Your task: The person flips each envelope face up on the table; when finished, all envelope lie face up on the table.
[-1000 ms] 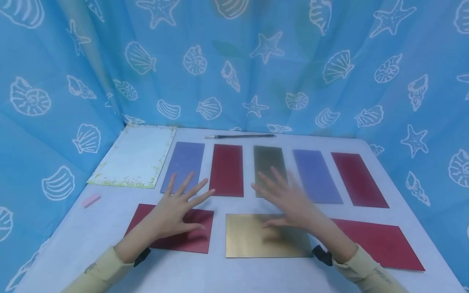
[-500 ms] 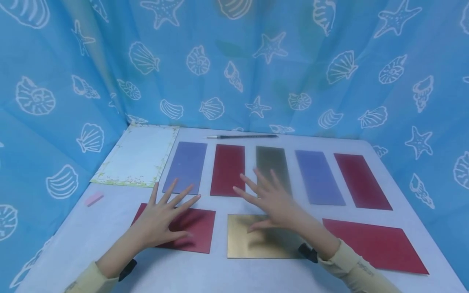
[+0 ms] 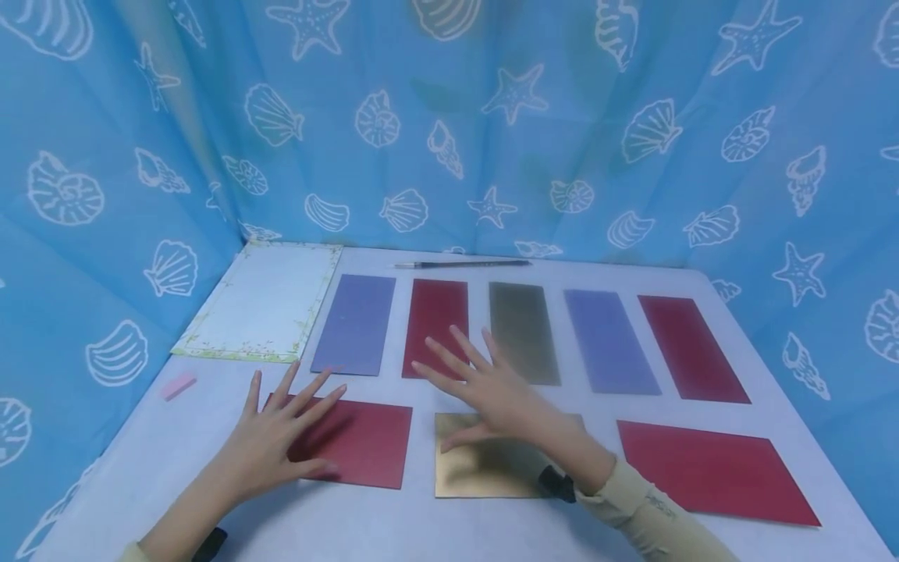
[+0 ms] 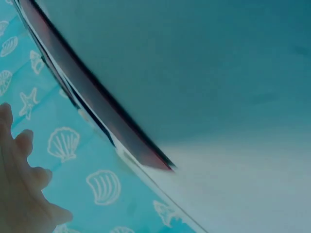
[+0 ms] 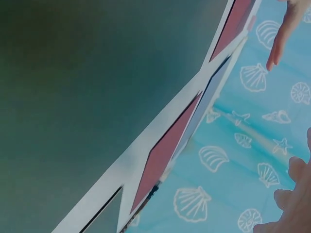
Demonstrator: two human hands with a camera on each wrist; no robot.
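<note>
A low sweep could well skid a card into its neighbour — the left hand (image 3: 265, 441), spread and gripping nothing, hovers over the red card (image 3: 375, 441) at 8 o'clock; the right hand (image 3: 495, 396), likewise, over the gold card (image 3: 502, 478) at 6. Both sit nearer 9 o'clock than a second ago.

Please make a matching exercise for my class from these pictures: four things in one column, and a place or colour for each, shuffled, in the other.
Things
1. Left hand
2. Bordered sheet
3. Right hand
4. Small block

Places and colours
A. Pink
B. Above the gold panel
C. Above the near-left red panel
D. Far left corner of the table

Pairs: 1-C, 2-D, 3-B, 4-A
</note>
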